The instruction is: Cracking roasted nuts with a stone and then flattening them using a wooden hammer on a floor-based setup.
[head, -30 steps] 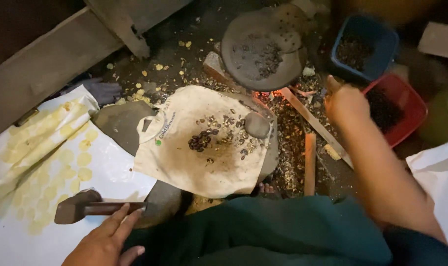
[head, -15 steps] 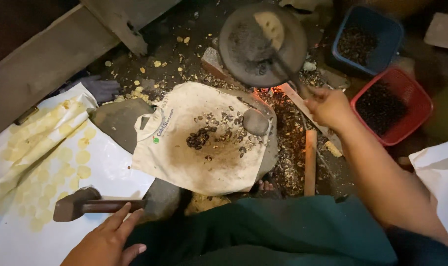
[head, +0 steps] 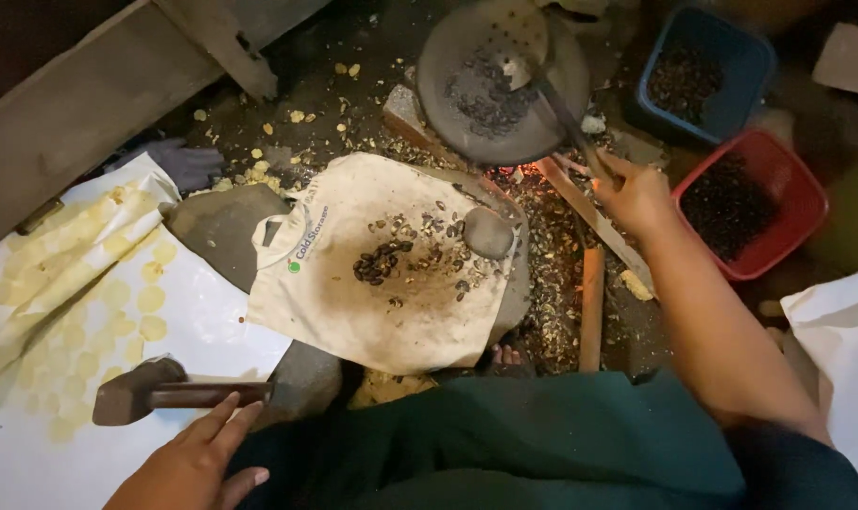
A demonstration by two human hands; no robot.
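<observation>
The left hand (head: 188, 467) lies open and flat, fingers spread, holding nothing; its fingertips sit just below the handle of a hammer (head: 164, 392), which rests on the white sheet (head: 60, 453) to the hand's upper left. Up and to the right of that hand, a cloth (head: 353, 321) is spread over a stone slab, with a small heap of dark seeds (head: 382, 263) and a round stone (head: 488, 232) on it.

Further right, the right hand (head: 637, 195) is closed on the handle of a perforated ladle (head: 518, 38), whose bowl reaches up and left into the round pan (head: 457, 113) over the embers. Dark seeds lie in the pan under the ladle. Right of this hand stand a red basket (head: 797, 189) and, above it, a blue tub (head: 750, 66), both holding dark seeds.

The step in hand looks like stirring the roasting seeds. The next move seems to call for a steady sweep of the ladle through the pan, keeping the wrist clear of the glow below.

Against half a second ago, the ladle's bowl sits higher and its holes show sharply, and the right hand has shifted slightly right. The left hand is nearly unchanged.
</observation>
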